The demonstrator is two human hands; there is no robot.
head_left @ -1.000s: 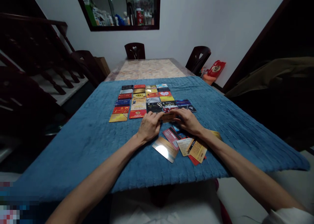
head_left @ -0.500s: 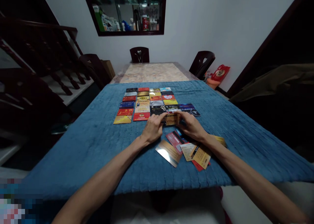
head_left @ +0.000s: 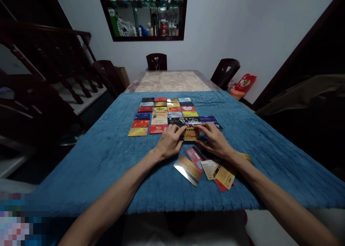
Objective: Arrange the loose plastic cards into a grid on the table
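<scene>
A gold card with VIP lettering (head_left: pixel 191 134) sits between my two hands at the near side of the laid-out cards. My left hand (head_left: pixel 169 142) pinches its left edge with thumb and forefinger. At the opposite edge my right hand (head_left: pixel 216 141) grips it, fingers bent. Just beyond are rows of cards, among them a black card with a diamond picture (head_left: pixel 176 120) and a red card (head_left: pixel 157 129) partly beside my left fingers. Below my right hand lies a loose pile with a gold-and-silver card (head_left: pixel 188 170), a pink-red card (head_left: pixel 194 157) and a yellow card (head_left: pixel 225 174).
A blue cloth (head_left: pixel 107 167) covers the near part of the table, with a patterned tabletop (head_left: pixel 175 80) beyond it. Dark chairs (head_left: pixel 156 62) stand around the far side. A red bag (head_left: pixel 245 83) is on the floor at the right.
The gold VIP card has tipped so its lettering faces me more plainly. Both hands keep hold of its edges. The whole view has shifted slightly.
</scene>
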